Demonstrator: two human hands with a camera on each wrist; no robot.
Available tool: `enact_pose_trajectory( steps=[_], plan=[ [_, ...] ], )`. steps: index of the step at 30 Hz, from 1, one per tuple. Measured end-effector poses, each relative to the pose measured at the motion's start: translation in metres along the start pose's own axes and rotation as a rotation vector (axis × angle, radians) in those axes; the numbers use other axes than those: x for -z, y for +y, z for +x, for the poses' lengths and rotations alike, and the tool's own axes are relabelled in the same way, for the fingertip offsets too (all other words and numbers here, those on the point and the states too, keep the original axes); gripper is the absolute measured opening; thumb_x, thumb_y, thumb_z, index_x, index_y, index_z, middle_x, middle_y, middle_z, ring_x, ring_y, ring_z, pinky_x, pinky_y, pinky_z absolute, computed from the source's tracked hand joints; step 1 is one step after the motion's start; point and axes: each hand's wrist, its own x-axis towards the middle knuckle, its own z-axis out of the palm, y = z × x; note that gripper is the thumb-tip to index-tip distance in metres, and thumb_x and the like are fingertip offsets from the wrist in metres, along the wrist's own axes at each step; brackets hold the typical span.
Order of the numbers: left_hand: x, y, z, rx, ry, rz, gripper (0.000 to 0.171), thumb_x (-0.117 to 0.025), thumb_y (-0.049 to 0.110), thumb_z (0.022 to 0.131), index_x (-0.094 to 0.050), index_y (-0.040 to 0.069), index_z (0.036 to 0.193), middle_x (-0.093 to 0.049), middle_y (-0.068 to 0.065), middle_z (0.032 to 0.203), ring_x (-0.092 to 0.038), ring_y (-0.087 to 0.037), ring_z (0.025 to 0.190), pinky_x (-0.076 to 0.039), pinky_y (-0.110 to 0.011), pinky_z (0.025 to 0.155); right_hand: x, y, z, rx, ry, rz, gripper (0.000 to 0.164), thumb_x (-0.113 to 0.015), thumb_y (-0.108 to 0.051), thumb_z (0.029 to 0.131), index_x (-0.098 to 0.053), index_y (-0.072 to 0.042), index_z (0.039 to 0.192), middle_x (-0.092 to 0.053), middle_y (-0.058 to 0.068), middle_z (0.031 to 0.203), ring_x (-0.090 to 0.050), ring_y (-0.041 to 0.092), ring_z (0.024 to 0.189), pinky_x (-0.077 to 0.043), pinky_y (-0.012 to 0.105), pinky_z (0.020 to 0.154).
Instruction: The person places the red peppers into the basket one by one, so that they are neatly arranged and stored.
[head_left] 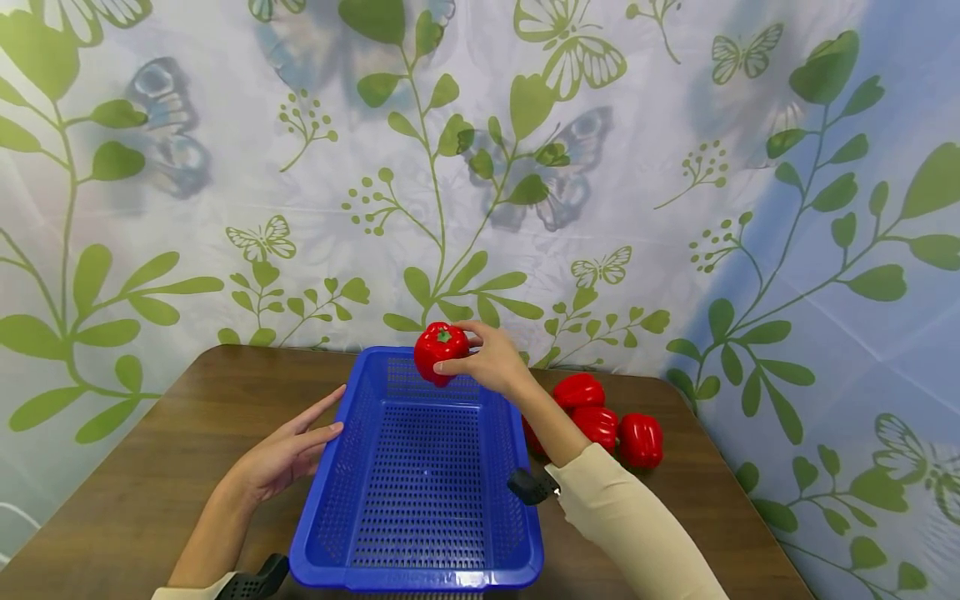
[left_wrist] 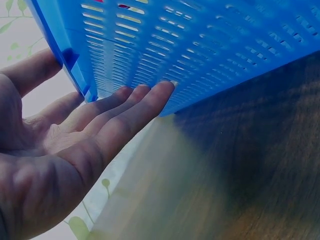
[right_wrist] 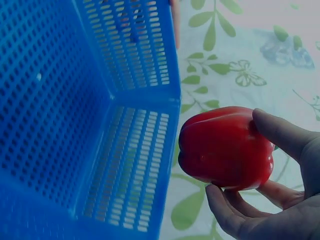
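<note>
One red pepper (head_left: 441, 352) is gripped in the right hand (head_left: 489, 360) above the far rim of one blue basket (head_left: 420, 533). The left hand (head_left: 288, 454), fingers straight, touches the basket's left wall. Three more peppers (head_left: 609, 425) lie on the table (head_left: 135, 492), right of the basket.

Brown wooden table (head_left: 150, 500), leaf-and-butterfly backdrop curtain (head_left: 225, 167) behind it.

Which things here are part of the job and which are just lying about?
In the job: pepper in right hand; blue basket, touched by left hand; three more peppers beside it.
Lying about: table; leaf-print backdrop.
</note>
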Motion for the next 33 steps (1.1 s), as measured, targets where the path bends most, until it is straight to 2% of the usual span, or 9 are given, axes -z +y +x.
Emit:
enact_pose_trajectory(
  steps=[13,23,33],
  plan=[
    [-0.001,0.0,0.002,-0.013,-0.027,0.009,0.071,-0.046,0.02,0.109,-0.003,0.027,0.165,-0.052,-0.018,0.151,-0.06,-0.032,0.131,-0.055,-0.045,0.099,-0.032,-0.007,0.013,-0.003,-0.025,0.093,0.074,-0.086,-0.023,0.077,-0.056,-0.013,0.144,-0.065,0.02,0.134,-0.062,0.034,0.123,-0.056,0.047,0.093],
    [0.001,0.0,0.001,0.016,-0.003,0.009,0.07,-0.046,0.02,0.109,-0.005,0.03,0.165,-0.043,-0.023,0.157,-0.057,-0.034,0.134,-0.054,-0.046,0.101,-0.058,-0.007,0.024,-0.015,-0.025,0.085,0.071,-0.085,-0.022,0.078,-0.056,-0.013,0.142,-0.063,0.02,0.134,-0.062,0.035,0.121,-0.057,0.046,0.092],
    [0.002,-0.001,0.0,0.016,0.011,0.01,0.07,-0.046,0.021,0.109,-0.005,0.03,0.165,-0.042,-0.024,0.157,-0.058,-0.034,0.133,-0.054,-0.047,0.1,-0.077,0.002,0.031,-0.088,-0.022,0.073,0.07,-0.088,-0.017,0.075,-0.061,-0.018,0.139,-0.067,0.017,0.129,-0.063,0.034,0.119,-0.057,0.044,0.091]
  ],
)
